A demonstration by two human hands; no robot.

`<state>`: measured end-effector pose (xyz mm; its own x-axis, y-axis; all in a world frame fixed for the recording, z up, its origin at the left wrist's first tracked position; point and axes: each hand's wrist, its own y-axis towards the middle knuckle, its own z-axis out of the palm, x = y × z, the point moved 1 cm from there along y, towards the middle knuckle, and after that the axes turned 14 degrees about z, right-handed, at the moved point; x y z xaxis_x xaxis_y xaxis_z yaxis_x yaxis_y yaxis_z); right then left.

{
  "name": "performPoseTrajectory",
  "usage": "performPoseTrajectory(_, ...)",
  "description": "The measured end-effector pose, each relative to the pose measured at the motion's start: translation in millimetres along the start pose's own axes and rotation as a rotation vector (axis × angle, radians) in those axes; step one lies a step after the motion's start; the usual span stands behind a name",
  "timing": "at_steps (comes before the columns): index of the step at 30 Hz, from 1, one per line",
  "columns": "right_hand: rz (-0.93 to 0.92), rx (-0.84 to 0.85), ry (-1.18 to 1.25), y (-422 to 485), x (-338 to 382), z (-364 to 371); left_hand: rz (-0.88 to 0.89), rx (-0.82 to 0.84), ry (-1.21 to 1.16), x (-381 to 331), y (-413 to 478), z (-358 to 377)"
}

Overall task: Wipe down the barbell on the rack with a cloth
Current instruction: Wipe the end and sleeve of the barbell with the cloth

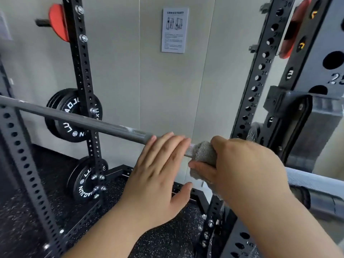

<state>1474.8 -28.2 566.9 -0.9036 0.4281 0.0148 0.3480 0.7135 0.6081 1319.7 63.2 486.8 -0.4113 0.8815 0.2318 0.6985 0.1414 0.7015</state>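
A grey steel barbell (pixel 78 119) runs from the left edge down to the right, resting in the black rack's hook (pixel 290 112) on the right. My right hand (pixel 242 164) grips a grey cloth (pixel 203 152) wrapped around the bar just left of that hook. My left hand (pixel 160 170) lies over the bar right beside the cloth, fingers straight and flat on top, thumb hanging free below. The stretch of bar under both hands is hidden.
Black perforated rack uprights stand at left (pixel 83 75) and right (pixel 260 71). Black weight plates (pixel 72 116) hang on pegs behind the left upright, with red plates (pixel 58 22) higher up. Speckled rubber floor (pixel 167 235) lies below. A paper notice (pixel 175 30) hangs on the wall.
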Motion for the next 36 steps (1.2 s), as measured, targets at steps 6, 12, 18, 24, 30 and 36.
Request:
performPoseTrajectory(6, -0.143, -0.150, 0.051, -2.5, 16.5, 29.6, -0.064, 0.127, 0.137, -2.8, -10.9, -17.8)
performPoseTrajectory(12, -0.096, -0.078, 0.051, 0.1, -4.9, 20.8, -0.140, 0.170, 0.217, 6.6, -29.6, -38.2)
performPoseTrajectory(18, 0.017, -0.170, -0.003, -9.3, 25.0, 25.4, -0.182, 0.086, 0.155, 63.2, -48.1, -49.6)
performPoseTrajectory(24, -0.003, -0.220, -0.109, 3.4, 94.8, 45.6, -0.165, 0.105, 0.134, 125.5, -62.1, -48.7)
performPoseTrajectory(30, 0.010, -0.263, 0.017, -2.0, 72.3, 43.7, -0.160, 0.063, 0.107, 175.3, -66.9, -41.3)
performPoseTrajectory(36, 0.187, -0.219, -0.098, -0.8, 104.9, 42.8, -0.106, -0.034, 0.060, 186.1, -68.9, -23.9)
